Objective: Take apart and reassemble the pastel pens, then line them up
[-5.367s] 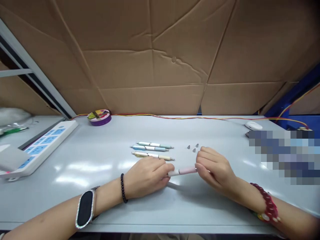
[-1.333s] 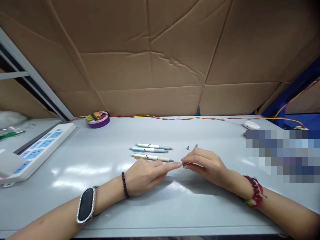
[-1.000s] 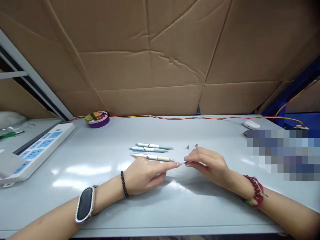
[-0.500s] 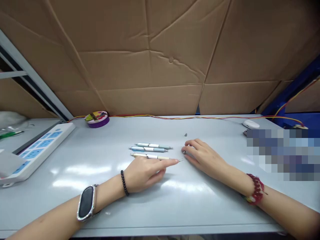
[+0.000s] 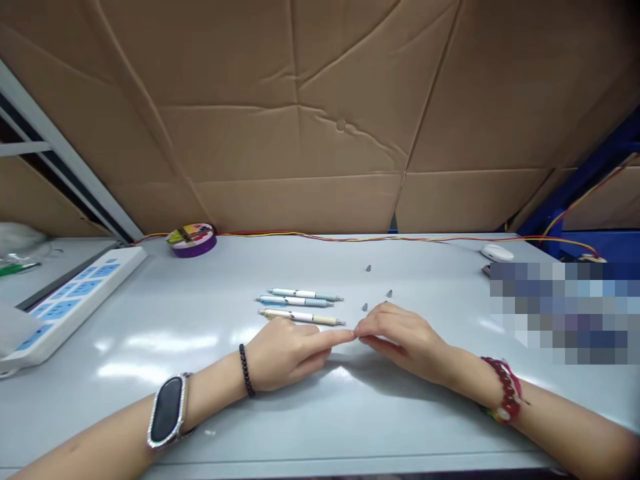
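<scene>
My left hand (image 5: 290, 350) rests on the grey table (image 5: 200, 373), thumb and forefinger stretched to the right and closed along a pen that they almost wholly hide. My right hand (image 5: 400, 337) meets it fingertip to fingertip, pinched shut; what it pinches is too small to make out. Just behind my left hand lie three pens side by side: a green one (image 5: 306, 294), a blue one (image 5: 294, 301) and a beige one (image 5: 301, 317). Three small grey cone tips lie loose beyond my right hand: one far (image 5: 369, 268), one right (image 5: 389, 293) and one near (image 5: 365, 307).
A white and blue power strip (image 5: 75, 300) lies at the left. A purple tape roll (image 5: 191, 239) and a red-yellow cable (image 5: 400, 237) run along the cardboard back wall. A white mouse (image 5: 494, 252) sits at the far right beside a blurred patch.
My right hand reached back to the loose cone tips, knocking one farther away, then returned to my left fingertips. Earlier a pink pen showed between both hands; now it is hidden.
</scene>
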### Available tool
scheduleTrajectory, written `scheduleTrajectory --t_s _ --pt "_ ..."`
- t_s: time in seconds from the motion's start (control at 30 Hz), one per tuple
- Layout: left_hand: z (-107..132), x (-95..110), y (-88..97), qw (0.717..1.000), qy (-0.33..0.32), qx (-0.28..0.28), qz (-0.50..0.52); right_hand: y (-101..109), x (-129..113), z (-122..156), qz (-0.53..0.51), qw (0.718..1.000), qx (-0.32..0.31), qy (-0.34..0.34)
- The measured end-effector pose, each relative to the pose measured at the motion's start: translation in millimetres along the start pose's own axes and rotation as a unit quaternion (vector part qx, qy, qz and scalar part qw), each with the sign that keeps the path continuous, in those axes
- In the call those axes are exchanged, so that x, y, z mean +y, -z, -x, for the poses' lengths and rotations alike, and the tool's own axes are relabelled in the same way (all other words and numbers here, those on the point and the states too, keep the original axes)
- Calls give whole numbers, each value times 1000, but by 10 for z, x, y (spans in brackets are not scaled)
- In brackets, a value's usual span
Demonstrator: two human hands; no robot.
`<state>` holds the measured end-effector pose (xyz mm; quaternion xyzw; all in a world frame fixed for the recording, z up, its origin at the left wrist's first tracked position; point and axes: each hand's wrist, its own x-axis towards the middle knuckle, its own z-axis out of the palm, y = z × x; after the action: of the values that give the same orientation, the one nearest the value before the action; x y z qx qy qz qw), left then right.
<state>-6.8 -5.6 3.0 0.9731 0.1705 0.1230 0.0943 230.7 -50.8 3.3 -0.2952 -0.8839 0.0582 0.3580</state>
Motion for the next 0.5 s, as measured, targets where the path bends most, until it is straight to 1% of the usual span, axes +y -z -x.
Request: scheduleTrajectory --t_s 0.07,0.13,0.2,0.27,0.37,0.5 --pt "-2 15 3 1000 -2 0 -1 -16 -5 15 -14 1000 25 -6" --pt "-7 35 7 1000 17 9 4 -18 0 21 -17 999 43 -14" --pt "-14 54 14 999 47 12 5 -14 0 15 -13 998 51 -17" --pt "-22 69 21 998 63 4 6 -16 -11 6 -8 999 49 -13" --pt "-30 77 23 999 45 -2 19 -44 -32 6 5 999 35 -8" --pt "-33 61 11 1000 20 15 13 -71 -16 36 27 999 26 -9"
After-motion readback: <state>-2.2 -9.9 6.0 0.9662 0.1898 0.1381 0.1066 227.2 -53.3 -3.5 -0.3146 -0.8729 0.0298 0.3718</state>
